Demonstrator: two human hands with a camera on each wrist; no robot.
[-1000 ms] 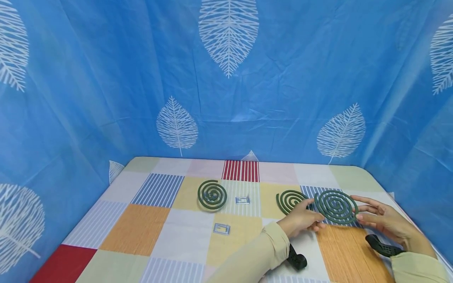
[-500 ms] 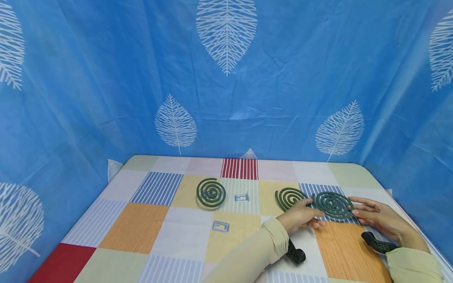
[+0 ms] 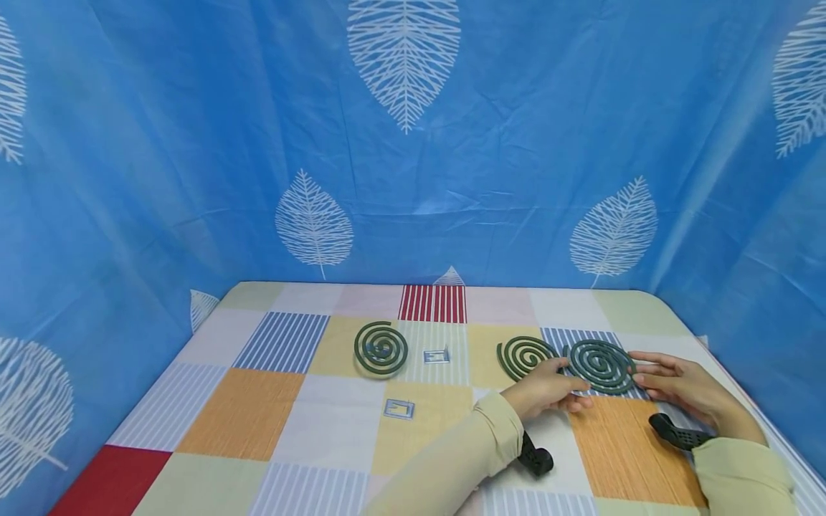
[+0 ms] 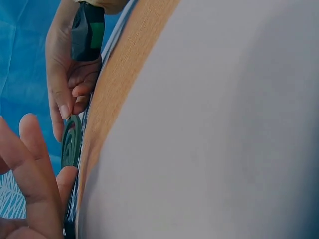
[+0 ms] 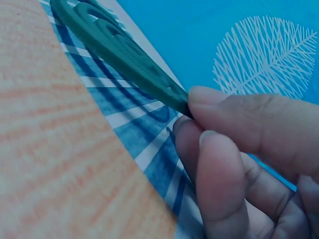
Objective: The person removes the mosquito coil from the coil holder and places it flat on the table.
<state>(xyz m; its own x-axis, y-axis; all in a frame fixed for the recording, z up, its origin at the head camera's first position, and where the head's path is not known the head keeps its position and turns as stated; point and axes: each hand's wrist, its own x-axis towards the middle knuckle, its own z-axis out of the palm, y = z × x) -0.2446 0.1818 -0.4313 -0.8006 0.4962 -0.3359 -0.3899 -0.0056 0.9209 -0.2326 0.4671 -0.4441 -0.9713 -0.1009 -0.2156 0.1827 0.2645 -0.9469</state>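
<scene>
My right hand (image 3: 687, 387) pinches the right edge of a green mosquito coil (image 3: 601, 367) between thumb and fingers. In the right wrist view, this coil (image 5: 124, 59) is tilted, its gripped edge slightly off the striped cloth. My left hand (image 3: 545, 387) is at the coil's left edge, fingers spread and fairly straight. The left wrist view has the left thumb by the coil's near edge (image 4: 72, 144); firm contact is unclear. A second mosquito coil (image 3: 524, 355) lies just left of it, partly behind the left hand. Another mosquito coil (image 3: 381, 349) lies farther left.
Two small metal buckles, one (image 3: 437, 355) behind and one (image 3: 399, 409) nearer, lie mid-table on the patchwork tablecloth (image 3: 323, 423). Blue leaf-print curtain (image 3: 503, 143) surrounds the table's back and sides. Black wrist straps show on both arms.
The coil in my right hand has come down from a raised tilt to nearly flat by the cloth. Both hands stay at its edges. The head view has shifted slightly.
</scene>
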